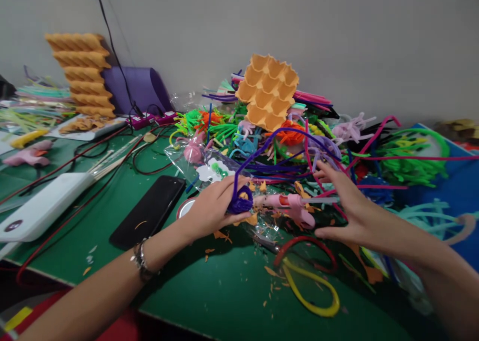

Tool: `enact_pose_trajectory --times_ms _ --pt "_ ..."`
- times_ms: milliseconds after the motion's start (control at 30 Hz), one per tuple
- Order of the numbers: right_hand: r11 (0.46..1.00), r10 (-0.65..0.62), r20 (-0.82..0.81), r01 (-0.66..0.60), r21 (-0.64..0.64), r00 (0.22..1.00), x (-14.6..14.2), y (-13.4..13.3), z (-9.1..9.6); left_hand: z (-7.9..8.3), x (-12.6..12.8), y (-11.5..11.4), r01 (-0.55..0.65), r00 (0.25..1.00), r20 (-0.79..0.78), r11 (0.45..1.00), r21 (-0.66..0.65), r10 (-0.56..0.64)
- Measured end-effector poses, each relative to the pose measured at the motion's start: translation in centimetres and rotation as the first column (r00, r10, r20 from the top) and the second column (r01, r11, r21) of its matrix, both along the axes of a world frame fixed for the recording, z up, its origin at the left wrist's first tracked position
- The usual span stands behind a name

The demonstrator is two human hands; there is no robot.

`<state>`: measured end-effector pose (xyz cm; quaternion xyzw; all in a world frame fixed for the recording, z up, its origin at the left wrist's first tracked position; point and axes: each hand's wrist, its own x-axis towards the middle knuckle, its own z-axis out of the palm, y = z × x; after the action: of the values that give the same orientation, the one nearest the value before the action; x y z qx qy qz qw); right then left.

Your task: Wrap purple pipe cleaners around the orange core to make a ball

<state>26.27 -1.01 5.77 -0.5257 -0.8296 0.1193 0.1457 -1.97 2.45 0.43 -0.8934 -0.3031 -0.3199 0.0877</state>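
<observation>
Two hands working a purple pipe cleaner at a green bench.

The left hand (214,205) is closed in a pinch on the coiled end of the purple pipe cleaner (262,144), which arcs up from that coil and runs right into a heap of mixed-colour pipe cleaners (407,166). The right hand (346,209) is spread, fingers apart, its fingertips among purple and pink strands at the heap's near edge; whether it grips any strand cannot be told. A pink glue gun (290,205) lies on the bench (209,291) between the two hands. A black phone (149,211) lies left of the left hand, a yellow loop (312,291) and a red loop (305,246) below the right. An orange honeycomb piece (267,91) stands atop the heap.
</observation>
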Motion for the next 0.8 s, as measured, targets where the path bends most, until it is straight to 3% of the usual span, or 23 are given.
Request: enact_pose_trajectory --times_ms 167,267,367,400,467,533,633,733,800 --pt "0.994 -0.053 -0.131 0.040 -0.097 0.990 -0.1 0.7 0.3 0.0 0.1 -0.1 -0.002 1.000 0.010 0.999 0.049 0.002" --pt "0.999 -0.012 -0.233 0.001 -0.045 0.972 0.8 1.0 0.4 0.1 0.1 0.0 -0.005 1.000 0.025 0.997 0.074 0.003" --pt "0.990 -0.027 -0.290 0.066 0.127 0.957 1.1 0.9 1.6 0.3 0.0 0.1 0.011 1.000 0.020 0.996 0.092 -0.013" --pt "0.968 -0.056 -0.277 0.121 0.222 0.959 0.8 0.8 2.2 0.3 0.0 0.2 0.023 1.000 0.007 0.994 0.103 -0.024" --pt "0.872 -0.104 -0.212 0.191 0.451 0.972 -0.8 0.5 3.3 0.5 0.0 0.3 0.044 0.999 -0.037 0.989 0.141 -0.039" --pt "0.809 -0.034 -0.129 0.103 0.579 0.991 -3.2 0.3 4.1 0.8 0.1 0.3 0.049 0.994 -0.100 0.981 0.187 -0.030" --pt "0.771 0.214 0.055 -0.203 0.604 0.975 -7.0 0.4 4.2 1.6 0.5 0.1 0.040 0.980 -0.198 0.970 0.239 0.009" --pt "0.777 0.358 0.180 -0.400 0.486 0.916 -9.6 1.0 3.9 2.5 0.8 -0.3 0.038 0.975 -0.222 0.968 0.249 0.019" --pt "0.792 0.400 0.219 -0.456 0.406 0.890 -10.2 1.4 3.9 3.0 0.8 -0.7 0.027 0.984 -0.177 0.971 0.239 0.016"
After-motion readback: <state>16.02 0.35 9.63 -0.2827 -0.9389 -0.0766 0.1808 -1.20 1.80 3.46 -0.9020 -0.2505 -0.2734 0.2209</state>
